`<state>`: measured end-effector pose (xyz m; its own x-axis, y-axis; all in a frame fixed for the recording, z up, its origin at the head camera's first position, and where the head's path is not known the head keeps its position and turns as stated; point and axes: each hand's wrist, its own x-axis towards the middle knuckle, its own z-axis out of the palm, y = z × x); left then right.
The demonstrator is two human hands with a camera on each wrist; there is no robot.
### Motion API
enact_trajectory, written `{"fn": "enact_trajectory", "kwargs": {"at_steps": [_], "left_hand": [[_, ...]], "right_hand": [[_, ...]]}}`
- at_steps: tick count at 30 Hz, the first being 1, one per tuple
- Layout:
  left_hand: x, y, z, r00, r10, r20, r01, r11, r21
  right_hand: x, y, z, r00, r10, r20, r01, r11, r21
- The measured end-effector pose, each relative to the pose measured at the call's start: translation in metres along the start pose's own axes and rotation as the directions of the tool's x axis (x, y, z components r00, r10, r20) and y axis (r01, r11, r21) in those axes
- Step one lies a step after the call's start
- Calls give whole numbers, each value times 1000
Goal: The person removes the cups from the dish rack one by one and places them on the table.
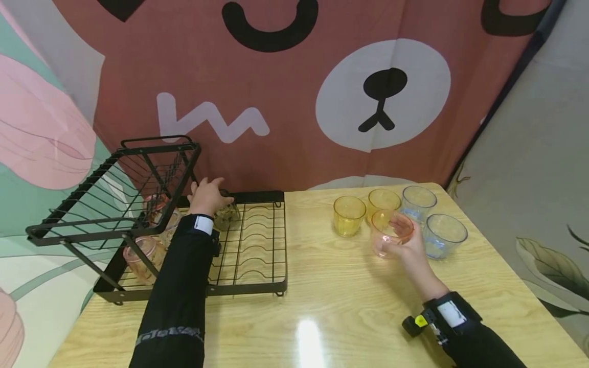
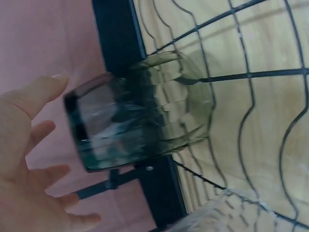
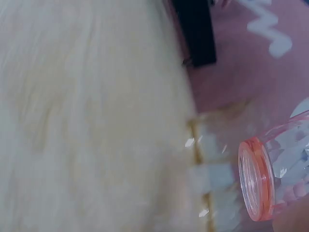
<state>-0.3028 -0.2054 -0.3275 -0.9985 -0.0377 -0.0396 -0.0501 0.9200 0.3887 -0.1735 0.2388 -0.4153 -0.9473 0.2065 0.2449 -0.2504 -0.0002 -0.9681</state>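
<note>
My left hand (image 1: pixel 206 197) is over the back of the black dish rack (image 1: pixel 246 290), its fingers spread around a smoky grey-green glass (image 2: pixel 125 121). In the left wrist view a gap shows between those fingers and the glass, which sits on the rack's wires by the back rail. At the right of the table my right hand (image 1: pixel 407 243) grips a clear pink glass (image 1: pixel 384 237) between thumb and fingers. Only a fingertip and part of this glass show in the right wrist view.
Two yellow glasses (image 1: pixel 348 217) and two bluish glasses (image 1: pixel 445 235) stand close around the right hand. Pinkish glasses (image 1: pixel 144 255) sit in the rack's left part, beneath its raised upper tier (image 1: pixel 83 232). A printed cloth (image 1: pixel 276 112) hangs behind the table.
</note>
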Motion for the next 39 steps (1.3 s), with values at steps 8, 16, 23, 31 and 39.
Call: {"fn": "enact_trajectory", "kwargs": {"at_steps": [8, 16, 23, 31, 39], "left_hand": [[9, -6, 12, 996, -31, 86, 31, 1000, -4], [5, -7, 19, 994, -47, 94, 41, 997, 60], [4, -8, 21, 996, -71, 52, 64, 989, 137], [-5, -5, 13, 998, -41, 56, 30, 982, 189], [-8, -7, 14, 1000, 0, 23, -5, 980, 200]], "right_hand": [[10, 22, -15, 975, 199, -103, -205, 977, -58], [15, 33, -17, 965, 190, -179, -207, 975, -84], [20, 35, -18, 970, 165, -177, -196, 964, -178], [23, 34, -22, 972, 200, -122, -224, 944, -240], [19, 26, -25, 965, 241, -107, -264, 906, -332]]}}
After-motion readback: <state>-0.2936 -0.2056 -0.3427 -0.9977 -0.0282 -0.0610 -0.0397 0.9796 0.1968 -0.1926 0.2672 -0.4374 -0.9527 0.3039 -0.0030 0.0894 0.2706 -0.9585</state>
